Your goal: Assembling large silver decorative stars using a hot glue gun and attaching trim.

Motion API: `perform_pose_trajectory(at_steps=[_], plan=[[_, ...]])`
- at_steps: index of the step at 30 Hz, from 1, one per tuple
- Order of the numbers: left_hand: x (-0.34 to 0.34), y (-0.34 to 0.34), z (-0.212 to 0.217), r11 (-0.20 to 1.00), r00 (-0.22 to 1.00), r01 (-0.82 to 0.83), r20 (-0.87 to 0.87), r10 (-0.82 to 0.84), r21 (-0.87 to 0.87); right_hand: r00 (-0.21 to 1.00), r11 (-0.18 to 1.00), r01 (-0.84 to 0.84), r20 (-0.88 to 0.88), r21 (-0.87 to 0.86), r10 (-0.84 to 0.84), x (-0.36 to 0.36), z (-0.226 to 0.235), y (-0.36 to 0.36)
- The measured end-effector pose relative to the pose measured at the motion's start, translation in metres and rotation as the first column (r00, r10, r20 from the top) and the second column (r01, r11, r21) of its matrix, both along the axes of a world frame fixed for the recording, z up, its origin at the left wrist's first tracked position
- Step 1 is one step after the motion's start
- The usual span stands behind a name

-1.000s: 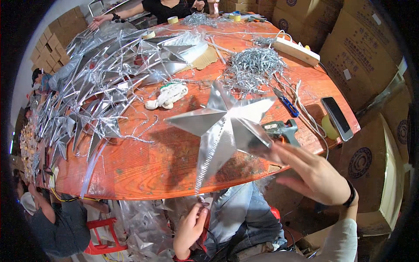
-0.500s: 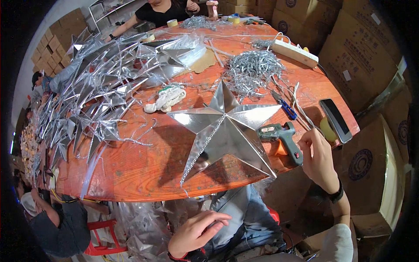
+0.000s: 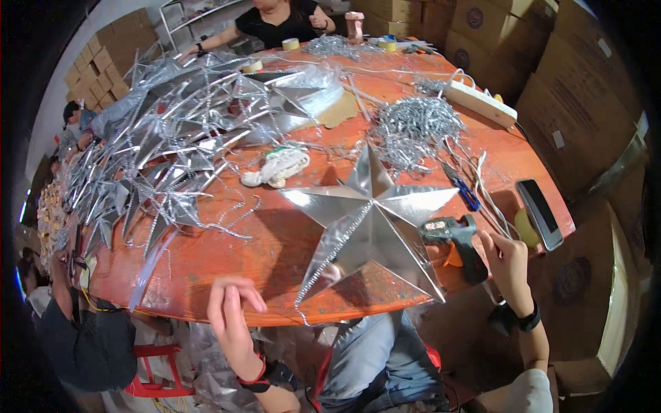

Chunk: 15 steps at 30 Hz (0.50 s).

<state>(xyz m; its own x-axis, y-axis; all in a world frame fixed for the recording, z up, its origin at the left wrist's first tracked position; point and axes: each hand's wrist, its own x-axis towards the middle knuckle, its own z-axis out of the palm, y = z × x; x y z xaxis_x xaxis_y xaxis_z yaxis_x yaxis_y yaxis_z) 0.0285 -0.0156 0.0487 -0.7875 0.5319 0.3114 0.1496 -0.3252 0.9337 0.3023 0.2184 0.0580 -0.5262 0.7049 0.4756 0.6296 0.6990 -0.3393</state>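
Observation:
A large silver foil star [image 3: 368, 230] lies at the front of the table, a twisted silver tinsel strand stuck along one ridge and hanging off its lower-left tip. My left hand [image 3: 235, 310] hovers at the table's front edge, left of the star, holding nothing, its fingers loosely bent and apart. To the right of the star, my right hand [image 3: 508, 265] is closed, thumb and fingertips pinched together; what they hold, if anything, cannot be made out. Close by its fingers rests a dark green glue gun [image 3: 463, 241] with an orange trigger, its nozzle end against the star.
Many silver stars [image 3: 165, 151] are heaped on the left. Loose tinsel [image 3: 416, 131], a white glove [image 3: 279, 167], blue-handled cutters [image 3: 469, 196], a phone [image 3: 540, 213] and a power strip [image 3: 482, 103] lie around. Cartons [image 3: 585, 275] stand at right. A person [image 3: 282, 24] sits across the table.
My left hand has risen from over my lap to the table's front edge. My right hand stays closed near the glue gun. The whole view has shifted slightly.

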Motion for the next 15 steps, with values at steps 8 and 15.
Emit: perform_pose_trajectory(at_steps=[8,15], plan=[[-0.049,0.005,-0.04,0.936,0.992,-0.109,-0.09,0.083,-0.334,0.993,0.984,-0.09,0.061,-0.152,0.1,-0.009,-0.015,-0.02],[-0.045,0.011,-0.036,0.939,0.994,-0.057,-0.102,0.023,-0.339,0.996,0.968,-0.011,0.082,-0.25,0.032,-0.009,-0.017,-0.033]])
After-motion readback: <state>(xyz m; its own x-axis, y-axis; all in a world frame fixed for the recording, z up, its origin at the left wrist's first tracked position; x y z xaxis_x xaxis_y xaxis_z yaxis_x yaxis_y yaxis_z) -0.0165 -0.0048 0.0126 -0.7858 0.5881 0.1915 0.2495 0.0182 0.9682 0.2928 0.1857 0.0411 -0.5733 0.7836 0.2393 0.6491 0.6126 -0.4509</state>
